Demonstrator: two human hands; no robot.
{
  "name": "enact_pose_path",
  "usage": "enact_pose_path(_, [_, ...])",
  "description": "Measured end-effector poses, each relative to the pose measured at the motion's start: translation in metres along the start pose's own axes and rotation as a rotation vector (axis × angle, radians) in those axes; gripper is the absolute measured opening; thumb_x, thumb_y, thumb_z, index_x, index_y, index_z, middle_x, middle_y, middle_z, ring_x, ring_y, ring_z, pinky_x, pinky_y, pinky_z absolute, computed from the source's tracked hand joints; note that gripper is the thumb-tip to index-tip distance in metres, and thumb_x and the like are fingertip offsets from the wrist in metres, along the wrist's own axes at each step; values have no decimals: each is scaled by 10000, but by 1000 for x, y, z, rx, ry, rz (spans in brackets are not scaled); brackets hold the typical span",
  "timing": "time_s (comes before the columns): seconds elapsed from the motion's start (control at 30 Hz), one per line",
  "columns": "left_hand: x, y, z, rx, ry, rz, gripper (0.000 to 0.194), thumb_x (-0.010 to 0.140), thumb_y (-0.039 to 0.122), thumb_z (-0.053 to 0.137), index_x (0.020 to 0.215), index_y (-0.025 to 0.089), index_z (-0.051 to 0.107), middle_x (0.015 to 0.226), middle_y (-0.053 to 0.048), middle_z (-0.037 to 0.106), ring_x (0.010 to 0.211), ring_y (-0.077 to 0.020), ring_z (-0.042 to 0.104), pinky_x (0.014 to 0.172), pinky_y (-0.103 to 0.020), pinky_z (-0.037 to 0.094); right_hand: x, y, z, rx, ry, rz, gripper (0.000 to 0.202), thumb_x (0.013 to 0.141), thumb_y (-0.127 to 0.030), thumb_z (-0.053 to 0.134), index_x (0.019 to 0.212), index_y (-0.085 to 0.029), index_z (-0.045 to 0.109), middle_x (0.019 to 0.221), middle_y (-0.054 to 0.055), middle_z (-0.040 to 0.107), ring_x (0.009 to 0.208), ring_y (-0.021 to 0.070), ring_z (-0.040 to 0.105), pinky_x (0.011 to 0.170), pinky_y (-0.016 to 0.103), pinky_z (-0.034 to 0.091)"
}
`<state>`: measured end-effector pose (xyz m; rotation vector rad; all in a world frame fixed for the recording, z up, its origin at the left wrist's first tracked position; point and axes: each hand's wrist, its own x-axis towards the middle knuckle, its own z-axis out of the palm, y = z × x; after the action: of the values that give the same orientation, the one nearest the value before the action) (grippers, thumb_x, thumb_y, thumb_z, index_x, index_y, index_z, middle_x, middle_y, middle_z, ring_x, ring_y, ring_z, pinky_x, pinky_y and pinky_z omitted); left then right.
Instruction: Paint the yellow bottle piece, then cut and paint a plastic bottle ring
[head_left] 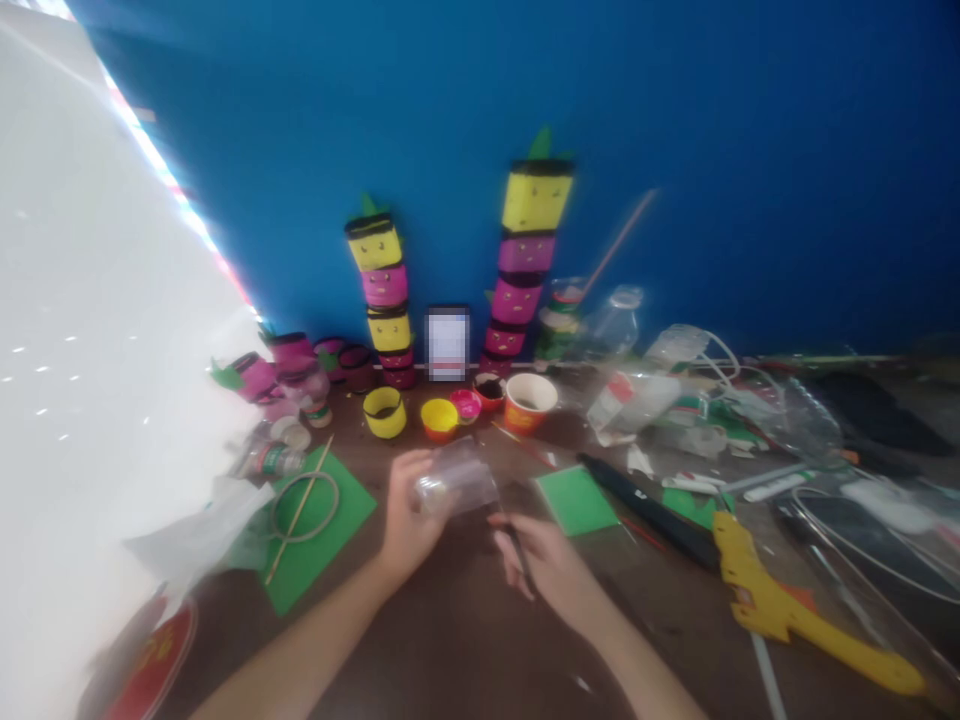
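My left hand (pixel 411 515) is wrapped round a clear plastic bottle piece (pixel 466 478), held tilted above the brown table. In my right hand (pixel 541 560) is a slim dark tool (pixel 519 556), gripped like a pen. Its tip points up at the near right edge of the plastic; blur hides whether it touches and what kind of tool it is. Just beyond the hands stand a yellow cup with a black rim (pixel 385 414), a small cup of yellow paint (pixel 439 417), a pink one (pixel 466 405) and a white-and-orange paper cup (pixel 529 403).
Stacked yellow and pink face pots (pixel 388 285) and a taller stack (pixel 523 265) lean by the blue wall. Green sheets (pixel 330 545) lie left, one under a ring and stick. At right are a yellow glue gun (pixel 780 600), a long black tool (pixel 652 510) and plastic scraps.
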<state>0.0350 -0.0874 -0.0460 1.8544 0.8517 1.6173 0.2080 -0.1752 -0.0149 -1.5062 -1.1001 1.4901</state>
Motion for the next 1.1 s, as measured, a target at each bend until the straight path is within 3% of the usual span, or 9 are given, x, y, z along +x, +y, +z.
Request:
enact_pose_path(0.1, [-1,0,-1,-31,-55,-7,465,712,168,708,1104,257,474,1145,-71,500,1074,-210,527,886,-404,457,-1,-1,-2,-13,13,-2,565,751,-589,551,1100,-144,571,517,-47,493,436,84,396,406,204,283])
enact_pose_path(0.3, [0,0,-1,-21,-57,-11,456,705,170,715,1089,251,483,1135,-67,503,1076,-210,523,900,-392,449,-2,-6,-1,-92,43,-45,450,750,-576,565,872,-146,618,487,-47,449,465,90,405,434,216,276])
enact_pose_path(0.43, [0,1,0,-31,-38,-114,506,678,220,741,1107,239,475,1111,-62,512,1041,-210,547,867,-365,469,-1,-8,0,-119,65,-86,389,759,-533,572,802,-147,593,505,-49,452,474,84,400,471,221,297])
enact_pose_path(0.57, [-1,5,1,-66,-47,-220,555,656,265,761,1115,231,451,1085,-55,520,994,-204,566,835,-345,481,-3,-11,-2,-138,66,-101,350,783,-497,544,794,-149,578,531,-51,438,500,86,402,477,214,295])
enact_pose_path(0.7, [-1,9,1,-116,-107,-238,548,656,265,761,1109,235,453,1081,-51,528,999,-203,567,847,-337,476,-5,-12,-5,-145,67,-124,337,792,-467,535,817,-137,599,546,-53,411,524,84,386,492,208,302])
enact_pose_path(0.9, [2,13,-1,-147,-107,-336,570,633,283,773,1094,230,441,1051,-42,558,934,-199,602,798,-328,492,-2,-14,-4,-125,83,-135,364,731,-489,597,795,-132,634,585,-16,503,579,118,466,516,217,361])
enact_pose_path(1.1, [3,16,-2,-196,-145,-451,622,608,271,788,1099,240,407,1029,-25,573,913,-195,615,777,-327,505,-3,-16,-7,-145,60,-131,349,766,-461,562,832,-125,627,591,-26,495,556,101,451,530,213,371])
